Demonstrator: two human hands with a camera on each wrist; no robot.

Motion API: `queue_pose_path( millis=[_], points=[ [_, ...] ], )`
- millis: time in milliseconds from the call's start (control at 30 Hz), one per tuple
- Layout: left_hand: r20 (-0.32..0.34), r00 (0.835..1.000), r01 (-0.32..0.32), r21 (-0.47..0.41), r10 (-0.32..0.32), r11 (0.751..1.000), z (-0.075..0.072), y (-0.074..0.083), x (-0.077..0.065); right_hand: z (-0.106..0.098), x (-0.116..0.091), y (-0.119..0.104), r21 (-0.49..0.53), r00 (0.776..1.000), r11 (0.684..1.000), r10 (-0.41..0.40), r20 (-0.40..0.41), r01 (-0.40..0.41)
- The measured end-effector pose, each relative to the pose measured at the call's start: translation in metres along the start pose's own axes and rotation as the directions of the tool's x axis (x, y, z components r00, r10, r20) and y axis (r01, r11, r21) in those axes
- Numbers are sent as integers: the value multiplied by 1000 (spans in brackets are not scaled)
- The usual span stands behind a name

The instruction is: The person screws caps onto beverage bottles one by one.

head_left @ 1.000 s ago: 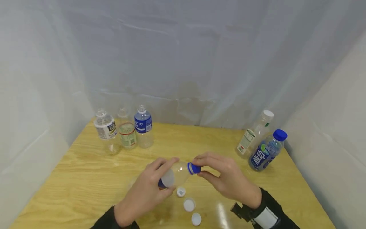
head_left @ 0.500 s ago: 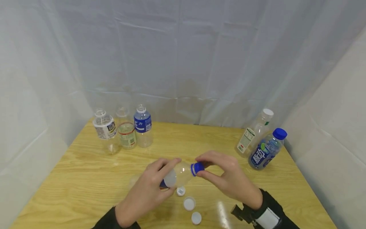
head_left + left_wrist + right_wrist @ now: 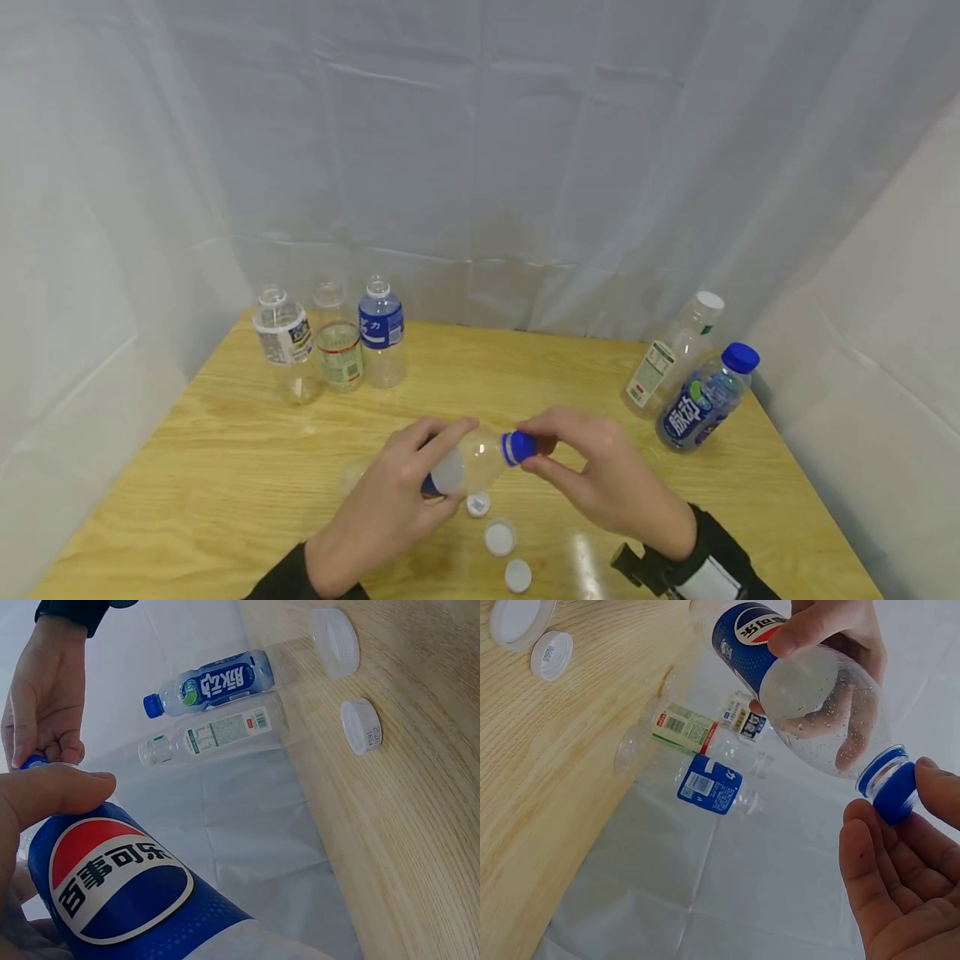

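Observation:
My left hand (image 3: 401, 479) grips a clear plastic bottle (image 3: 480, 458) round its blue label, which carries a red, white and blue round logo in the left wrist view. The bottle lies tilted nearly level above the table, its neck pointing right. At that neck, my right hand (image 3: 600, 471) pinches the blue cap (image 3: 519, 447) between thumb and fingers. In the right wrist view the blue cap (image 3: 895, 796) stands slightly apart from the blue ring on the neck. Droplets cling inside the bottle (image 3: 840, 712).
Three loose white caps (image 3: 499, 537) lie on the wooden table (image 3: 225, 500) below the hands. Three uncapped bottles (image 3: 341, 354) stand at the back left. At the right are a white-capped bottle (image 3: 671, 358) and a blue-capped one (image 3: 701, 404). A pale curtain (image 3: 480, 167) hangs behind.
Bottle and right hand have shifted slightly to the right. Over the second, the right fingers have changed their hold on the blue cap. The standing bottles and loose caps have stayed in place.

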State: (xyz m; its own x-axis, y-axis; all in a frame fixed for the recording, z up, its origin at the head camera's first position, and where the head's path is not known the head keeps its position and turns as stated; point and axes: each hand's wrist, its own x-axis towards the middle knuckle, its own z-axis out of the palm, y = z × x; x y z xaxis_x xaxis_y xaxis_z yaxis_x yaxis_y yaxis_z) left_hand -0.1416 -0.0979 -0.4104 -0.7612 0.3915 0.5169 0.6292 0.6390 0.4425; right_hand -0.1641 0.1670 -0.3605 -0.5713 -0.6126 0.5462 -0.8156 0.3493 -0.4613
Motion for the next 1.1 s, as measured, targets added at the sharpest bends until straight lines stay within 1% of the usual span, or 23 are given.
queue_pose_path(
  millis=[200,367,467,600,700,800,867,1000,1100],
  points=[
    [9,1000,18,-9,-18,1000,0,0,0,0,2,2,35,999,998,-51,20,50],
    [14,999,40,-20,-40,999,0,-2,1,1,2,3,20,998,998,-53,26,52],
    [16,999,34,-12,-34,999,2,-3,1,3,0,2,2,999,999,-41,6,41],
    [11,1000,6,7,-6,1000,3,-3,1,6,-1,2,22,996,998,-59,-67,61],
    [11,1000,-6,17,6,1000,3,-3,1,7,-2,3,20,994,999,-29,-107,31],
    [5,1000,-21,36,20,999,2,-2,1,6,-3,2,-2,991,999,53,-119,-54],
    [-3,999,-35,46,35,998,2,-1,2,6,-3,1,-13,990,997,79,-121,-81],
    [-19,998,-54,59,55,997,2,-1,2,6,-4,1,-17,993,998,60,-98,-62],
    [-19,999,-45,51,46,998,2,0,2,5,-3,1,-17,997,1000,19,-80,-21]
  ],
)
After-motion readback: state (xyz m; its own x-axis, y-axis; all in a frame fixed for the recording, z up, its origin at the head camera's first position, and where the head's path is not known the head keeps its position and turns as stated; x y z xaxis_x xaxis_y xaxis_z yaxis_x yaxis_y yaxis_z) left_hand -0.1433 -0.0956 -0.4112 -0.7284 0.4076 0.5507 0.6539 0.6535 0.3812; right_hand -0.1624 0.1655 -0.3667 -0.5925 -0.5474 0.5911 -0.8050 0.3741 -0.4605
